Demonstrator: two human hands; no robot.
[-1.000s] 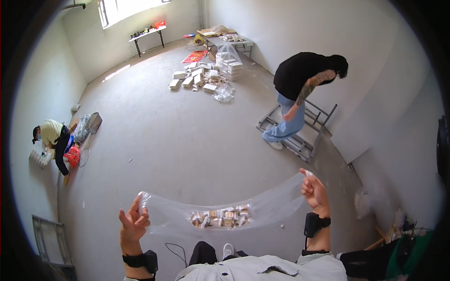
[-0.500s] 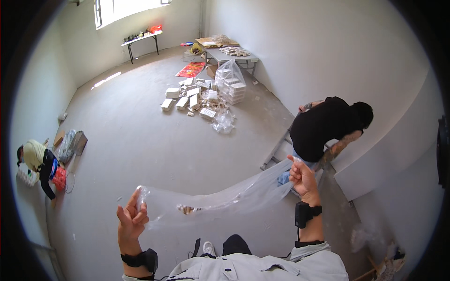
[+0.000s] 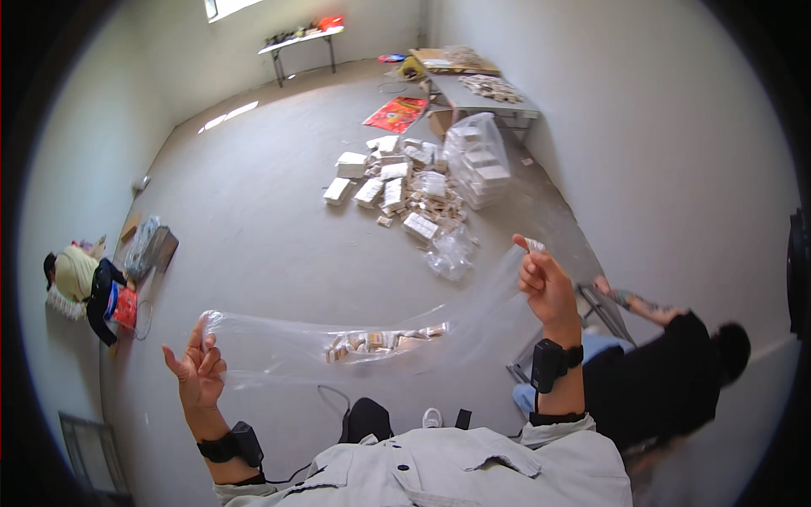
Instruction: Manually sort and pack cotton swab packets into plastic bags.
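A long clear plastic bag (image 3: 270, 338) hangs stretched across in front of me between my two raised hands. My left hand (image 3: 199, 376) holds its left end, with the film pulled over the index finger and the thumb standing off to the side. Higher up, my right hand (image 3: 551, 289) grips the other end, film wrapped at its index finger and the remaining fingers curled. Several small brown-and-white packets (image 3: 380, 340) show in the sagging middle of the bag; whether they lie inside it cannot be told for certain.
Ahead on the floor lies a pile of white boxes and small packets (image 3: 394, 173), beside a large clear bag of boxes (image 3: 477, 165) and a grey table (image 3: 481, 93). A person in black (image 3: 676, 380) bends by a metal ladder (image 3: 604, 314) at right. Another person (image 3: 78, 275) stoops at left.
My view has shifted, and the floor pile appears closer. More packets show in the bag's middle. The person in black appears lower and farther right. Both hands keep hold of the bag.
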